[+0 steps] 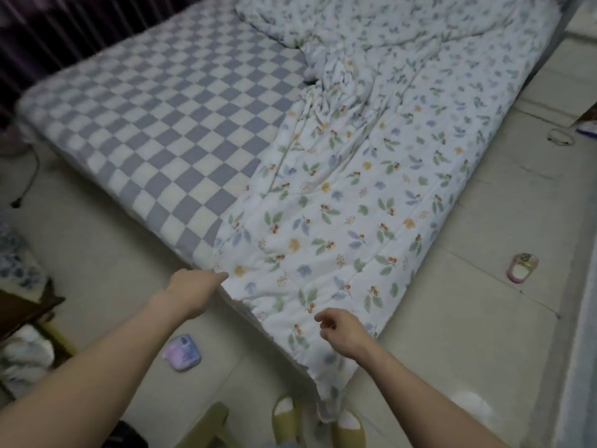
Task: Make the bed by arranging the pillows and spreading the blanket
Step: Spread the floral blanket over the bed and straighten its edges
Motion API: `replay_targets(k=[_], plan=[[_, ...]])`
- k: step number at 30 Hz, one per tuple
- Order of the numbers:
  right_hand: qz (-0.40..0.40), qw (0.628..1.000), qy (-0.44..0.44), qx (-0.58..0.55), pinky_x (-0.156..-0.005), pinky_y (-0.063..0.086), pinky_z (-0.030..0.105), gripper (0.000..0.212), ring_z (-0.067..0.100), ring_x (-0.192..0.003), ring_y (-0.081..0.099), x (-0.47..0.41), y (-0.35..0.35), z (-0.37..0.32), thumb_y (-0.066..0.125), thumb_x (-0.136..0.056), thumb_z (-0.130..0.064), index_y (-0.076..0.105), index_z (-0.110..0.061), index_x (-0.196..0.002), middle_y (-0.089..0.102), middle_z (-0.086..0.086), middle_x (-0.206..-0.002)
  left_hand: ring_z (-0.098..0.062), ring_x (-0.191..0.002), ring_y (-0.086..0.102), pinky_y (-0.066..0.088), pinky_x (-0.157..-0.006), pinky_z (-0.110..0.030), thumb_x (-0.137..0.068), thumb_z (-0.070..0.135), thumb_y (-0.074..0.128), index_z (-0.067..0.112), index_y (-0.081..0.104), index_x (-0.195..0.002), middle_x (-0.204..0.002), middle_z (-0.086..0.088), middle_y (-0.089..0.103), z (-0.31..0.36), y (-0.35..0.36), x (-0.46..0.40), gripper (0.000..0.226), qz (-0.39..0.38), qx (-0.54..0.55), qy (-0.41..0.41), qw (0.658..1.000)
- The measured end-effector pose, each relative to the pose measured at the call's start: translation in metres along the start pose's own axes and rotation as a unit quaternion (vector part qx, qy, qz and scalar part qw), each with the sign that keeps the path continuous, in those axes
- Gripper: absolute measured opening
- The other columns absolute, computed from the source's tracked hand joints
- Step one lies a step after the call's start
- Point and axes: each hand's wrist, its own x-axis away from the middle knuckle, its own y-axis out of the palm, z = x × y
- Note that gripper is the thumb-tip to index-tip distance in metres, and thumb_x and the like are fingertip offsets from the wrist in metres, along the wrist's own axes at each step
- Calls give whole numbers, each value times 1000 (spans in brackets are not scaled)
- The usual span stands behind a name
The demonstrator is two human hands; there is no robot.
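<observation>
Head view: the floral blanket [355, 205] covers the bed's [155, 124] right half, from 12 to 5 o'clock. The left hand [193, 286] has its grip pinched on the blanket's near edge at 7 o'clock. The right hand [342, 328], fingers loosely curled and holding nothing, hovers over the hem at 6 o'clock.

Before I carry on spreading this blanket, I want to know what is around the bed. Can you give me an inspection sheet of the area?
Surface: bed with checkered sheet, its left part uncovered.
Job's things: floral blanket covers the right part, bunched and wrinkled near the middle, its near corner hanging off the bed; floral bedding heaped at the far end, pillows not told apart.
Clutter: purple slipper and pink slipper on the floor.
Grippers: left hand grips the blanket edge; right hand open above the blanket.
Cables: dark cord on the floor at left; thin loop at right.
Surroundings: tiled floor, dark curtain behind, furniture at left.
</observation>
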Motion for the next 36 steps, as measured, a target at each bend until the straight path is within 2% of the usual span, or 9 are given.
replay_targets(k=[3, 7, 10, 16, 24, 28, 32, 34, 36], plan=[[11, 1000, -27, 6, -90, 39, 20, 35, 18, -115, 54, -23, -11, -38, 46, -93, -9, 56, -13, -126, 57, 4, -127, -20, -131, 42, 38, -103, -32, -94, 12, 36, 30, 23, -145, -144, 1, 40, -28, -4, 6, 55, 23, 72, -27, 997], [24, 999, -38, -5, -86, 39, 18, 35, 18, -118, 53, -56, -9, -89, 43, -93, -8, 57, -11, -125, 56, 4, -132, -21, -130, 42, 38, -103, -34, -95, 18, 34, 30, 25, -144, -144, 0, 41, -70, -2, -1, 51, 27, 125, -44, 991], [46, 998, -39, -22, -89, 40, 22, 34, 18, -116, 54, -92, -3, -138, 46, -92, -9, 58, -10, -124, 56, 5, -131, -21, -130, 43, 39, -103, -33, -95, 20, 36, 29, 31, -142, -144, -1, 42, -115, -7, -17, 48, 67, 165, -42, 983], [67, 993, -12, -98, -80, 36, 21, 34, 11, -93, 47, -142, 18, -213, 47, -92, -10, 57, -8, -125, 57, 1, -107, -16, -128, 44, 39, -101, -28, -95, 21, 38, 28, 31, -142, -143, 5, 43, -173, -23, -51, 48, 118, 211, 34, 970], [133, 981, 46, -136, -99, 41, 29, 34, 23, -116, 54, -235, -1, -259, 48, -91, -9, 56, -6, -124, 57, 9, -129, -18, -121, 48, 42, -97, -31, -96, 21, 38, 28, 34, -140, -138, 3, 48, -218, -52, -137, 45, 110, 254, 123, 953], [187, 965, 84, -165, -103, 39, 33, 41, 26, -123, 48, -305, -24, -279, 46, -92, -12, 46, -6, -133, 50, 11, -137, -15, -123, 47, 39, -98, -26, -98, 21, 36, 28, 30, -143, -138, 5, 47, -246, -63, -180, 45, 77, 248, 150, 954], [273, 927, 122, -228, -110, 31, 36, 60, 30, -136, 30, -379, -54, -299, 49, -90, -10, 23, -5, -145, 24, 15, -151, -13, -123, 47, 39, -98, -25, -98, 20, 36, 28, 32, -141, -137, 5, 47, -287, -79, -232, 45, 28, 256, 147, 955], [281, 916, 156, -240, -107, 28, 32, 68, 30, -140, 21, -409, -64, -302, 50, -90, -10, 14, -7, -147, 9, 15, -155, -14, -120, 49, 39, -96, -24, -98, 19, 36, 28, 33, -141, -134, 4, 49, -303, -85, -260, 44, 15, 260, 143, 955], [255, 912, 216, -237, -105, 32, 34, 73, 34, -137, 26, -437, -69, -298, 55, -88, -14, 12, -7, -147, 12, 18, -153, -14, -120, 49, 39, -94, -23, -99, 20, 35, 29, 31, -142, -136, 4, 48, -313, -89, -285, 44, 16, 273, 131, 953]])
